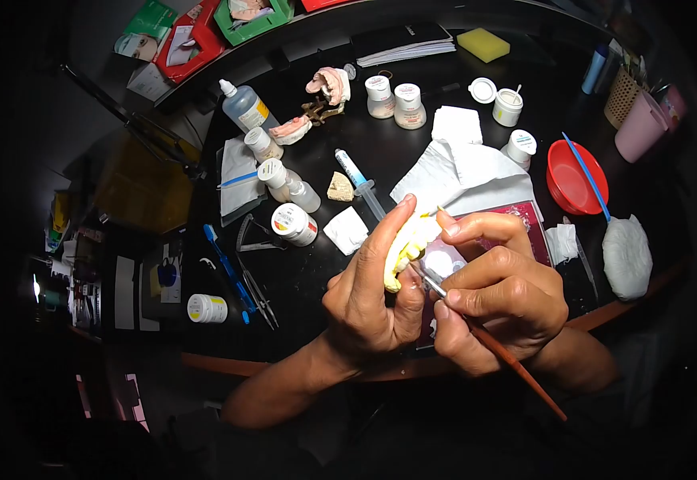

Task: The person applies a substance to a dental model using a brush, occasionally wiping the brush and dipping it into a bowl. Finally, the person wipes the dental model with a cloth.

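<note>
By the table's front edge (220, 364), the left hand (364, 300) pinched a yellow dental model (409, 244); the right hand (508, 292) was closed around a brown-handled tool (516, 368).

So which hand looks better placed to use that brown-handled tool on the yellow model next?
Probably the right hand: it grips the brown-handled tool, metal end towards the yellow model. The left hand is busy holding that model.

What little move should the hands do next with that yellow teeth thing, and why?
Perhaps the right hand should guide the brown-handled tool gently along the yellow model, because the left hand holds the model up and the tool's silver end is close to it; I can't tell if its tip touches.
</note>
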The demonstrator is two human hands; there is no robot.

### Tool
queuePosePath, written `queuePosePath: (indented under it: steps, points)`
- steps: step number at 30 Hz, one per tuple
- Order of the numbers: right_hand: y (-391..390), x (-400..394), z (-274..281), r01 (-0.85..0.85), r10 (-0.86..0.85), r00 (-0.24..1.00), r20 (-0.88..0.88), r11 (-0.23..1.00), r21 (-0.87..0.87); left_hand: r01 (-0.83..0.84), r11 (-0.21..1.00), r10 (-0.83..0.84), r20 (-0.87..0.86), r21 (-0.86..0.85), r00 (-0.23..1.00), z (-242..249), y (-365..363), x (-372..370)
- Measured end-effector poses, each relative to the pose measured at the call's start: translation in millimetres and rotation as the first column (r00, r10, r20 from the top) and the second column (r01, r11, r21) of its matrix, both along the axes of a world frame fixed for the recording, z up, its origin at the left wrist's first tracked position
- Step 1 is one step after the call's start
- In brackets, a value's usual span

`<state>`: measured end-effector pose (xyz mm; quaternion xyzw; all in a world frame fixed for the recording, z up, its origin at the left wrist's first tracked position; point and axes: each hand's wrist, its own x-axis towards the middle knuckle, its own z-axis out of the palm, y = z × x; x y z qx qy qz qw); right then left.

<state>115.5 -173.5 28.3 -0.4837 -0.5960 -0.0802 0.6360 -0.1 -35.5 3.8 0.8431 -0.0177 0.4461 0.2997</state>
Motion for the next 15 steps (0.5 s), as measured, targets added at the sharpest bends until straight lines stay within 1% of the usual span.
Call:
queuePosePath:
  steps: [4,7,15]
  points:
    - [-3.0,1.7,-1.1,-0.048,0.048,0.999,0.011,0.998,-0.040,-0.010,1.000,0.010,-0.003,0.010,1.000,0.9,-0.7,0.3]
    - [-0.7,0.1,-0.7,-0.004,0.004,1.000,0.002,1.000,-0.007,-0.005,1.000,0.005,-0.015,0.005,1.000,0.8,-0.3,-0.5]
    - [-2.4,0.3,1.4,-0.004,0.004,1.000,0.018,0.999,-0.032,0.010,1.000,-0.010,-0.005,-0.006,1.000,-0.7,0.3,-0.1]
